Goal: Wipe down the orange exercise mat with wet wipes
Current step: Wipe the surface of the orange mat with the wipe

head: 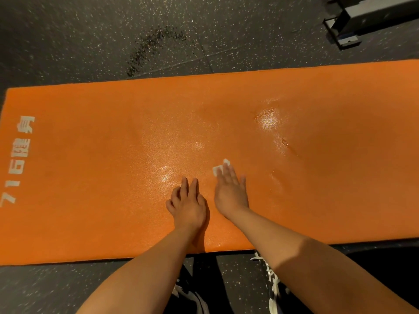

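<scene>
Head view: shoes point(273, 282) beside orange mat point(90, 177), grey equipment point(353, 21) beyond.

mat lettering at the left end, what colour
White lettering on the orange mat, clearest in the head view.

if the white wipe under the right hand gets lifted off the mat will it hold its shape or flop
Probably floppy: the wipe lies thin and crumpled under the flat fingers of the right hand. Likely light, since it is small beside the hand. It may cling a little, as the orange mat shines wet nearby.
</scene>
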`<state>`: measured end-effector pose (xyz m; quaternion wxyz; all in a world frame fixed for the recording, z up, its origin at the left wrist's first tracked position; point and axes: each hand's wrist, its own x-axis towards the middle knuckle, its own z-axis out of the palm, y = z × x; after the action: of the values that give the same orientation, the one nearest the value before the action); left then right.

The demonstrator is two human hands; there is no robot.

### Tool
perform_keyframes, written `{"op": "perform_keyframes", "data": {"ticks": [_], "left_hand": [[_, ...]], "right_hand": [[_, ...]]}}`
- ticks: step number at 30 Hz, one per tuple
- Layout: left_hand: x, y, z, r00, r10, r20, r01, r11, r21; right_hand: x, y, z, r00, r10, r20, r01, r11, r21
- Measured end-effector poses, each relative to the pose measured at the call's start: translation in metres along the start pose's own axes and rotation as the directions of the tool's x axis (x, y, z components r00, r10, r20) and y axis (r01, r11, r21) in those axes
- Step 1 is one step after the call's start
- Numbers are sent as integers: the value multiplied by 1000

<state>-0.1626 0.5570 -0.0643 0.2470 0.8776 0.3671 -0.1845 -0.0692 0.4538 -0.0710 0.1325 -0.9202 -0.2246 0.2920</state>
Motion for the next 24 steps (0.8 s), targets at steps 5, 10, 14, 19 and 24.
{"op": "perform_keyframes", "data": {"ticks": [5,10,14,19,24], "left_hand": [[0,-1,1,1000,10,-25,-10,1000,-11],[10,2,-7,1000,0,-11,0,1000,22],[17,12,-9,1000,8,2,-8,1000,23],[33,7,-19,997,77,14,-78,994,78],[46,1,-25,997,73,23,-74,994,80]], "right_hand": [[-3,-5,12,976,-212,54,215,975,-54],[11,10,-6,990,101,-96,-105,994,-31],[3,-9,4,996,-92,-4,92,995,37],[12,9,6,991,-127,-42,124,990,-65],[30,4,-10,989,119,-88,-120,993,-9]]}}
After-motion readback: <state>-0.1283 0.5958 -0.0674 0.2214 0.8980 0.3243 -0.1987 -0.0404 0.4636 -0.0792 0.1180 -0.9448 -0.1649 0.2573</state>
